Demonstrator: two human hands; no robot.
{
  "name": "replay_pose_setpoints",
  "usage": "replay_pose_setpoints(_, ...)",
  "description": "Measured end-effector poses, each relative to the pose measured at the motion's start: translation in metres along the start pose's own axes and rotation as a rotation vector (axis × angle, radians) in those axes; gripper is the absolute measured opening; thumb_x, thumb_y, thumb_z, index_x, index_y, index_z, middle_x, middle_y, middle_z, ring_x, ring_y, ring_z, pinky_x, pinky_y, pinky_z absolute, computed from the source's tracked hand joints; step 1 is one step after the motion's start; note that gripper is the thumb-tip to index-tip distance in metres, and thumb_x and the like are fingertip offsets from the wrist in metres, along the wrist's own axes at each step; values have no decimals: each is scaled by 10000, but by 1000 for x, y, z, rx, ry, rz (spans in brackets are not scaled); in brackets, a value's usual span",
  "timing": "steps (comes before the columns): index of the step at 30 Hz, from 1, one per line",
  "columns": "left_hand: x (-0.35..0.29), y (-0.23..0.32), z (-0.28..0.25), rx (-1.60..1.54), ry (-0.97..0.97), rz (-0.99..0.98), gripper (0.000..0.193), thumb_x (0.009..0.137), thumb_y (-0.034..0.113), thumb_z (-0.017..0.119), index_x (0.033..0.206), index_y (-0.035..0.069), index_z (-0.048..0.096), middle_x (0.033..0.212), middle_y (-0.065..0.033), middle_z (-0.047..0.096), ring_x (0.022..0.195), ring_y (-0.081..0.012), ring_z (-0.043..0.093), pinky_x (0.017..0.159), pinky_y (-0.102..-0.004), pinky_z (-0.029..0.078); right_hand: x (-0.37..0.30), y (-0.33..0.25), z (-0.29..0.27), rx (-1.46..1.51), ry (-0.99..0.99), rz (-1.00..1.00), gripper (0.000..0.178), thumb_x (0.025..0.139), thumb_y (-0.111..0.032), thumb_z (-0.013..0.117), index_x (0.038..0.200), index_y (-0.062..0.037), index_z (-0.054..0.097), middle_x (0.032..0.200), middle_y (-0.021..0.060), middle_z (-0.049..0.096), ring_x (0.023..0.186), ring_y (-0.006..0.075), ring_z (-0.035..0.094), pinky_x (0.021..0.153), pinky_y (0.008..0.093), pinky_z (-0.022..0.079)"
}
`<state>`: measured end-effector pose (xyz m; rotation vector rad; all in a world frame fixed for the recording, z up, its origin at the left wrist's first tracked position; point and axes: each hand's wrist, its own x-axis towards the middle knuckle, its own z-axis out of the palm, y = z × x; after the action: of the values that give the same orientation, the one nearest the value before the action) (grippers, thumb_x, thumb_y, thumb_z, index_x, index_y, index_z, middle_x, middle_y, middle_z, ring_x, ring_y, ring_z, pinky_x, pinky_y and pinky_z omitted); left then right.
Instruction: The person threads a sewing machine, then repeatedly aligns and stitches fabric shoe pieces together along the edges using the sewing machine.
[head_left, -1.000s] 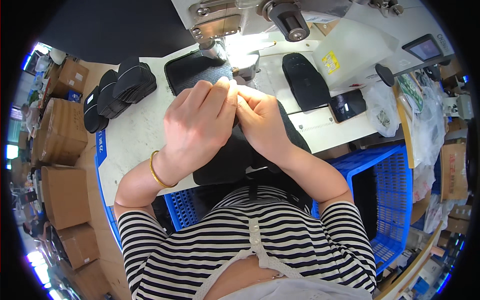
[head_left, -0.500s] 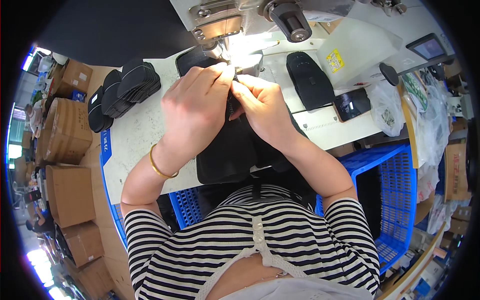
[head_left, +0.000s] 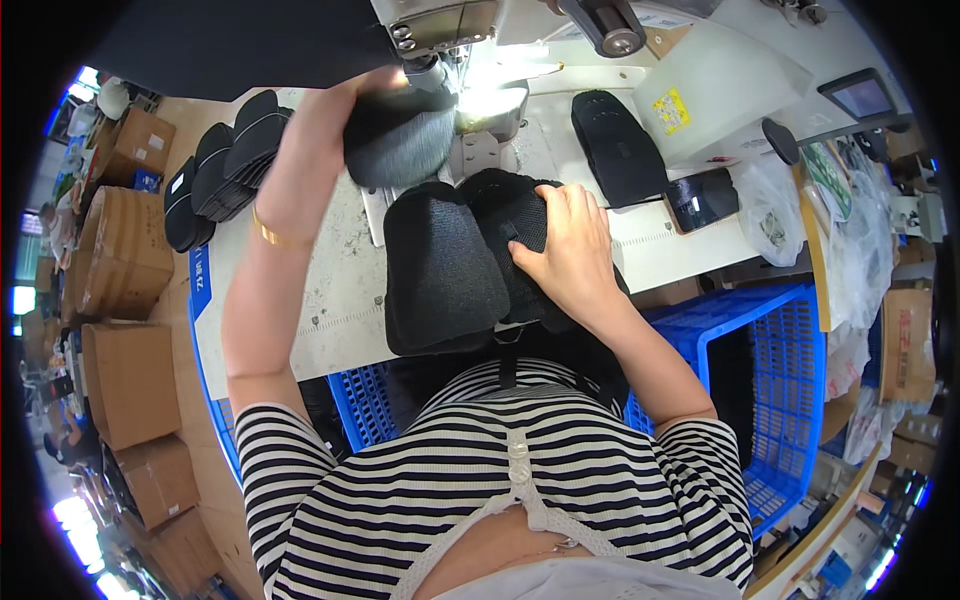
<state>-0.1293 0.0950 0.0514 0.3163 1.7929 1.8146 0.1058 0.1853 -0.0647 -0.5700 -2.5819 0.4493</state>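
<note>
A sewing machine head (head_left: 435, 45) stands over the white table, its lamp lit. Just left of its needle, my left hand (head_left: 375, 85) is closed at the far edge of a rounded black pad (head_left: 400, 140). That pad is smeared by motion and hides most of the fingers. Nearer me lie a smooth black piece (head_left: 445, 270) and a black mesh piece (head_left: 505, 215), side by side like the halves of a shoe upper, reaching the table's front edge. My right hand (head_left: 570, 245) grips the mesh piece at its right side, thumb on top.
Stacks of black pads (head_left: 225, 160) lie at the left of the table (head_left: 340, 290). To the right are another black upper (head_left: 617, 150), a phone (head_left: 702, 200) and a plastic bag (head_left: 770, 220). A blue basket (head_left: 790, 400) stands below right; cardboard boxes (head_left: 130, 385) are stacked at left.
My hands have parted from beneath the needle. The left went up and left to the rounded pad; the right came nearer with the black pieces, which now lie spread below the machine.
</note>
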Motion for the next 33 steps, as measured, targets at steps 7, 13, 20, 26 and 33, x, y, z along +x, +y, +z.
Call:
replay_pose_setpoints(7, 51, -24, -53, 1067, 121, 1106, 310, 965, 203, 600, 954, -105, 633, 831, -148, 669, 766, -199, 667, 694, -371, 538, -3, 2, 10, 131, 230, -56, 548, 704, -79, 768, 1183, 5, 516, 1087, 155, 570, 1014, 326, 570, 880, 411, 443)
replay_pose_setpoints(13, -104, -108, -38, 1049, -160, 611, 640, 788, 346, 805, 1195, -75, 546, 1174, -218, 563, 1038, -367, 584, 902, -435, 476, -4, 9, 15, 130, 451, -137, 330, 750, -31, 748, 1017, -32, 555, 1118, 123, 598, 992, 290, 581, 835, 403, 440)
replay_pose_setpoints(20, -114, -110, -27, 1205, 75, 845, 622, 687, 233, 852, 1195, 13, 569, 1273, -183, 541, 1088, -354, 581, 907, -371, 490, 2, 14, 8, 240, 534, -206, 342, 792, -20, 730, 1130, -38, 685, 891, 84, 642, 801, 241, 628, 725, 352, 468)
replay_pose_setpoints(26, -103, -105, -36, 351, -38, 477, 537, 752, 56, 816, 1213, -23, 551, 1085, -128, 666, 968, -201, 671, 873, -325, 550, 14, 15, -5, 52, 626, -264, 312, 765, -4, 752, 1072, -53, 737, 1211, 169, 646, 834, 219, 633, 728, 313, 473)
replay_pose_setpoints(33, -122, -54, -51, -444, -269, -25, 259, 857, -13, 673, 1116, -18, 662, 1018, -133, 719, 896, -217, 713, 825, -326, 585, 17, -9, -58, 566, 615, -202, 306, 901, 30, 647, 1202, 55, 591, 816, 107, 683, 685, 118, 624, 640, 226, 497)
